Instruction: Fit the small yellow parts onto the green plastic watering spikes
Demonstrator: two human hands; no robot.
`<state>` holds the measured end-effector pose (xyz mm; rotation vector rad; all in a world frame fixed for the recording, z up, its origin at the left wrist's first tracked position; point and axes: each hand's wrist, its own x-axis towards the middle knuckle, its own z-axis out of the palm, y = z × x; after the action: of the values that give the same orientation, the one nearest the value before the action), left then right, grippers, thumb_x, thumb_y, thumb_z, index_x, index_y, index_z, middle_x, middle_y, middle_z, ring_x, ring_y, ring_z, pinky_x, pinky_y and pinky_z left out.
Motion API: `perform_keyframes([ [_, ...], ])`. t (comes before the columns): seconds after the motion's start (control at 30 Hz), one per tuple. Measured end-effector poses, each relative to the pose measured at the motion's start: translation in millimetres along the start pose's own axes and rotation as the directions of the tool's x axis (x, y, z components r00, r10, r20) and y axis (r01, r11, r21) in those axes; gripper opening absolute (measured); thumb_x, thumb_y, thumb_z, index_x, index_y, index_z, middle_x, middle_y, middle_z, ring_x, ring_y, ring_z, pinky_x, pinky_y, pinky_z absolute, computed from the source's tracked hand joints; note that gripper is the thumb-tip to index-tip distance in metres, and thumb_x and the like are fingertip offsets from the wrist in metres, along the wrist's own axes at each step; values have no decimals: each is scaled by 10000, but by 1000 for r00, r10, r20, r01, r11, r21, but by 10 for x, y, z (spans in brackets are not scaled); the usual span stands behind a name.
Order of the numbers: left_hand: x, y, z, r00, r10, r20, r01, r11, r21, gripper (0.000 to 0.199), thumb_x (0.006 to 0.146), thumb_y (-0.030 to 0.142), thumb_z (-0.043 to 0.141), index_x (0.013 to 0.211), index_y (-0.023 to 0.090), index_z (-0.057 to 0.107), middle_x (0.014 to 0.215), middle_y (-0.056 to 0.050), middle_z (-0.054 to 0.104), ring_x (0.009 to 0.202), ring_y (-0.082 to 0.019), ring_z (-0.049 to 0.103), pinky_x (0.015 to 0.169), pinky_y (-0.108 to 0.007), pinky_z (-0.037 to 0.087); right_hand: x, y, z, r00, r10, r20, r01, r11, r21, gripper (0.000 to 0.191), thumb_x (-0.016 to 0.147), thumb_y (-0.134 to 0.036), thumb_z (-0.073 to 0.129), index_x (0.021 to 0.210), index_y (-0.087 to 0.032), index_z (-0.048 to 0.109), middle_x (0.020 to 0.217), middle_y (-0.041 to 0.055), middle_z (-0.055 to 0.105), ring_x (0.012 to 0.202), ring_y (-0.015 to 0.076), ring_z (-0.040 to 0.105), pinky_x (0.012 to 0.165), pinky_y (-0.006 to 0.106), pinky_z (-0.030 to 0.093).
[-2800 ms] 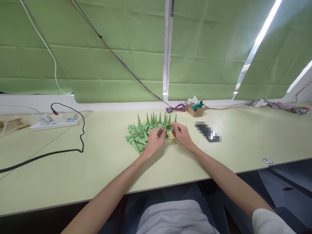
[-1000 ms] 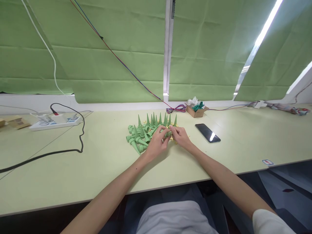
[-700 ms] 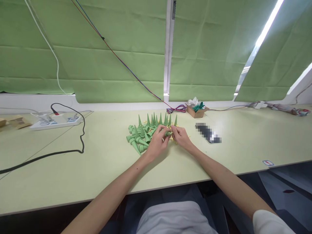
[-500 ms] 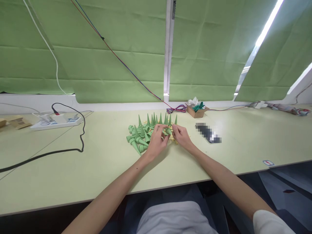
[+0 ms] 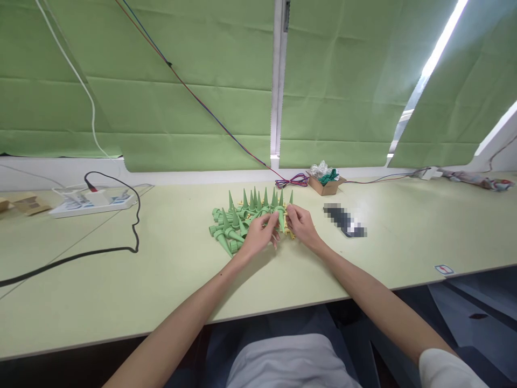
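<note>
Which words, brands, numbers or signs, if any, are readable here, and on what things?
No words or numbers can be read.
Sticker at the desk edge: red and blue mark, too small to read.
Phone: blurred out.
Power strip: too small to read.
Green cones: no lettering visible.

Our left hand (image 5: 259, 235) points between one and two o'clock, our right hand (image 5: 302, 223) toward ten, both partly curled.
</note>
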<state>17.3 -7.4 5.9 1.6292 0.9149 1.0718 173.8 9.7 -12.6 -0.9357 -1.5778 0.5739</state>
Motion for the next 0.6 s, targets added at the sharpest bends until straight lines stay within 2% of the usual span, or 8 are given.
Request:
perform_keyframes([
  [0.2,3,-16,-1,999,-19,39,19,1000,-7,486,813,657,578,776,173,565,564,8,565,501,-158,594,438,-277,494,-11,-7,-13,999,-17,35,17,1000,-18,490,955,-609,378,656,-222,359,530,-39,358,512,117,355,488,259,299],
  [0.5,-28,6,-30,999,36,-41,-30,991,132,403,794,578,650,796,190,541,535,24,583,426,-142,552,455,-260,437,3,14,-16,998,-31,62,35,998,-59,477,968,-599,345,675,-224,369,546,-35,358,522,124,357,491,257,292],
  [0.6,-30,0,-25,996,47,-76,-36,988,151,389,767,547,689,808,191,537,623,15,617,422,-123,541,433,-247,409,11,36,-12,997,-33,64,37,997,-67,492,966,-607,341,659,-222,364,545,-33,353,519,124,356,488,255,289],
])
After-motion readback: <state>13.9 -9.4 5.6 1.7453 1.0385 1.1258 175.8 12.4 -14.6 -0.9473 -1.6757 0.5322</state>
